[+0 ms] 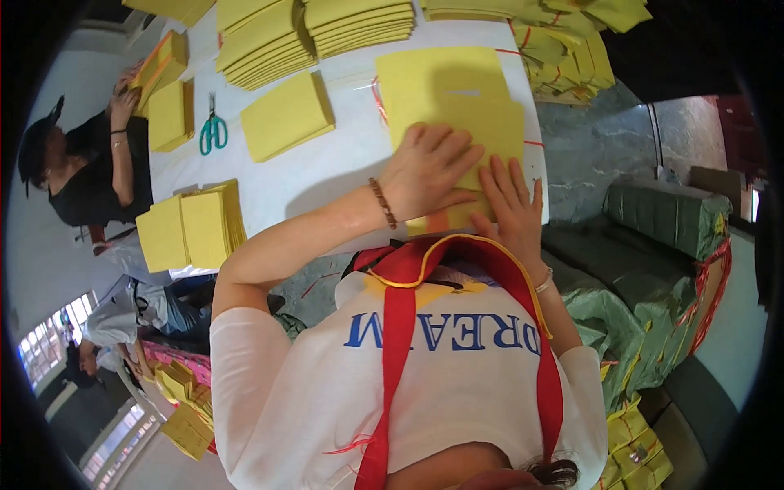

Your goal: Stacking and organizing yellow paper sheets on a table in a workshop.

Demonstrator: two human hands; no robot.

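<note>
Near the table's front right edge, a flat yellow paper piece point(482, 122) lies partly over another yellow sheet or stack point(408, 73). My left hand point(433, 167) rests on this paper, fingers spread and lightly bent, reaching in from the left. Just beside it, my right hand point(510, 200) lies along the paper's right edge with the fingers stretched out. Neither hand grips anything that I can see. An orange patch point(437, 220) shows at the paper's near edge, partly under my hands. Some red string pokes out at the left of the sheets.
On the white table point(343, 175) are a small yellow stack point(286, 118), green-handled scissors point(213, 135), and more yellow stacks point(192, 227). Large piles point(359, 33) stand at the back. A co-worker point(90, 159) handles a bundle at left. Green wrapped bales point(637, 278) sit at right.
</note>
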